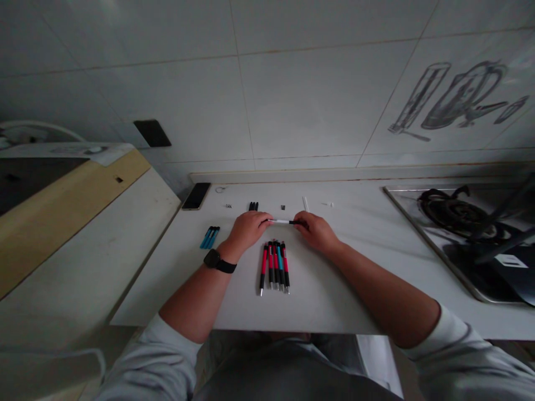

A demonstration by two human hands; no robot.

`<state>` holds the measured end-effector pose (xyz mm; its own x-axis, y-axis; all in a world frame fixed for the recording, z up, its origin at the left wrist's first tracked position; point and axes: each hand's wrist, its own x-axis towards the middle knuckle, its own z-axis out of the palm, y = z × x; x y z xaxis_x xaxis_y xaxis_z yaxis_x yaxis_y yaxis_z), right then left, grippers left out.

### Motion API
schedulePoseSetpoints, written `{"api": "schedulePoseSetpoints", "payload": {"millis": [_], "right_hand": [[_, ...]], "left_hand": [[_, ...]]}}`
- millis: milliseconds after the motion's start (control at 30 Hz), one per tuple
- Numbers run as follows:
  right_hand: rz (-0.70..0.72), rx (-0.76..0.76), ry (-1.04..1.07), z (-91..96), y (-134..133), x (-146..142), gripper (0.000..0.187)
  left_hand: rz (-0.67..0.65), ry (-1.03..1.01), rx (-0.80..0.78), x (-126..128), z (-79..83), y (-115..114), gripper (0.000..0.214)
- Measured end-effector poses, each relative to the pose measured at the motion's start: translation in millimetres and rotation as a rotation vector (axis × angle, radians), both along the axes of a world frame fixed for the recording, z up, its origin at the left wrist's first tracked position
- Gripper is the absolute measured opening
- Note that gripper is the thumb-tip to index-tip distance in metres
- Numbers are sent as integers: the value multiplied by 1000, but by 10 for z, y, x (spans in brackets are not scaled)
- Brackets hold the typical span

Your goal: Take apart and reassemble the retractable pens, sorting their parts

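Observation:
My left hand (251, 229) and my right hand (315, 229) meet over the white counter, each pinching one end of a slim white-and-black pen part (282, 221) held level between them. The black end lies at my right fingers; the fingertips partly cover both ends. Just below, a row of assembled pens (275, 264), several red and one teal, lies with silver tips toward me. Left of my left wrist are a few teal pen barrels (209, 237). Black pen grips (253, 206) lie behind my left hand, and thin clear refills (305, 204) behind my right.
Small springs (228, 206), tiny black pieces (283, 208) and small white pieces (331, 204) sit along the back of the counter (334, 301). A phone (196, 196) lies back left. A gas stove (455, 223) is at right, a wooden-edged cabinet (104, 184) at left.

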<state>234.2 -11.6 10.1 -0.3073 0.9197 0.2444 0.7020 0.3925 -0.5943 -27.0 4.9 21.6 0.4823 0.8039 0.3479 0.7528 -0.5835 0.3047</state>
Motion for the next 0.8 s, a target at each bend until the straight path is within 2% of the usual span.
{"api": "schedulePoseSetpoints", "payload": {"millis": [200,300,367,567,667,800], "right_hand": [[2,8,31,-32,-2,16,25],[8,27,39,-68,0,14,21],[-11,36,63,-83,1,7,29],[-9,-18,-14,-68,13,6,14],[-40,-11,7,-62,12,6,24],[10,-33,-26,-83,15,4,17]], "left_hand": [[5,-10,27,-7,-12,2,21],[2,-8,32,-12,-38,13,21],[5,-5,37,-12,-47,19,21],[-5,16,44,-4,-32,14,21],[-3,23,42,2,-22,6,21],[-8,24,29,7,-16,1,22]]}}
